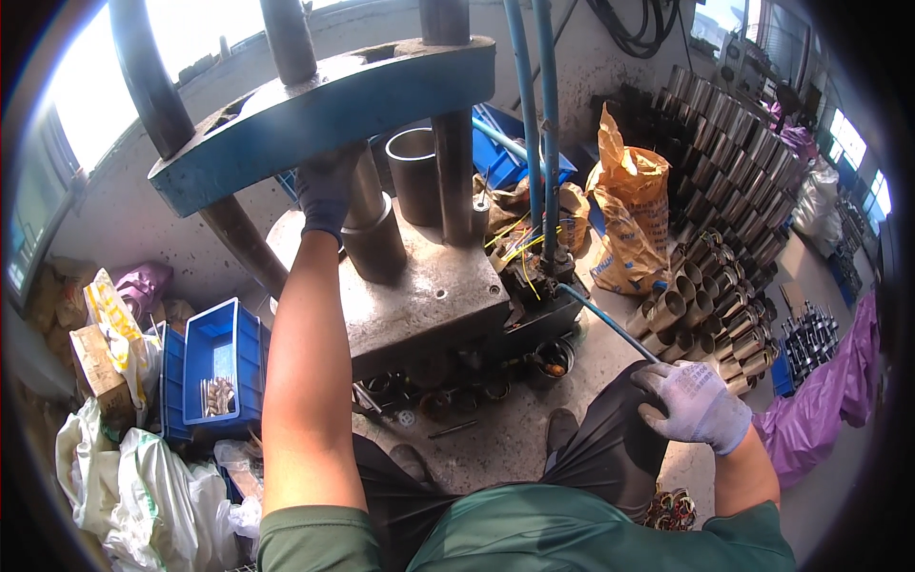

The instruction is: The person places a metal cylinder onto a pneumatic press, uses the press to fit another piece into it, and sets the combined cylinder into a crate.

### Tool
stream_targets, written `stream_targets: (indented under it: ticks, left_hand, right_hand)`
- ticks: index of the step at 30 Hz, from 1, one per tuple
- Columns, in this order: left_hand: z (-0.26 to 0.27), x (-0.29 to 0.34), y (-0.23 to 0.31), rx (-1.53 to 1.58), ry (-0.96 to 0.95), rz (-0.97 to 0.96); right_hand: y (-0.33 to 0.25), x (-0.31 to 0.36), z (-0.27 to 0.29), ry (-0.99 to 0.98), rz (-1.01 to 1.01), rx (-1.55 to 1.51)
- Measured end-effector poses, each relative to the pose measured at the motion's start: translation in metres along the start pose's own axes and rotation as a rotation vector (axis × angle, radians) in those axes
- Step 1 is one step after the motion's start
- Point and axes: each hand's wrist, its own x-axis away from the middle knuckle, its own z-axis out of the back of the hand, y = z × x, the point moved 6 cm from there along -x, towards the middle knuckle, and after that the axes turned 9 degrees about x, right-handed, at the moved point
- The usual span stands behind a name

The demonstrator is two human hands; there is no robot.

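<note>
My left hand, in a dark glove, reaches under the blue plate of a press. It is beside an upright metal cylinder that stands in a wider dark sleeve on the steel press bed. Shadow and the plate hide its fingers, so I cannot tell what it grips. To the right, above my knee, my right hand in a pale glove closes on the end of a blue lever, which slopes up to fittings beside the press. Another thick metal sleeve stands farther back on the bed.
Thick steel columns rise around the bed. Blue bins and white sacks are at left. An orange-brown paper bag, stacked metal tubes and a purple sheet stand at right. Blue pipes run upward behind the lever.
</note>
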Motion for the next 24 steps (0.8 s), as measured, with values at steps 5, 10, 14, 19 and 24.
stream_targets:
  ticks: [5,10,14,19,24]
  left_hand:
    - [-0.006,0.001,0.001,0.083,-0.021,0.02]
    - [0.004,0.006,0.009,0.066,0.009,0.019]
    - [-0.008,0.003,0.002,0.032,-0.085,0.113]
    - [-0.043,-0.022,-0.07,0.383,-0.071,0.057]
    - [-0.07,-0.047,-0.183,0.505,-0.185,0.047]
  right_hand:
    - [0.003,0.005,-0.002,-0.108,0.008,0.068]
    - [-0.009,-0.004,0.015,0.064,0.039,0.07]
    - [-0.011,-0.009,0.029,0.085,0.015,0.118]
    - [-0.001,-0.061,0.082,0.416,-0.065,0.419]
    - [0.039,-0.149,0.135,0.771,-0.044,0.357]
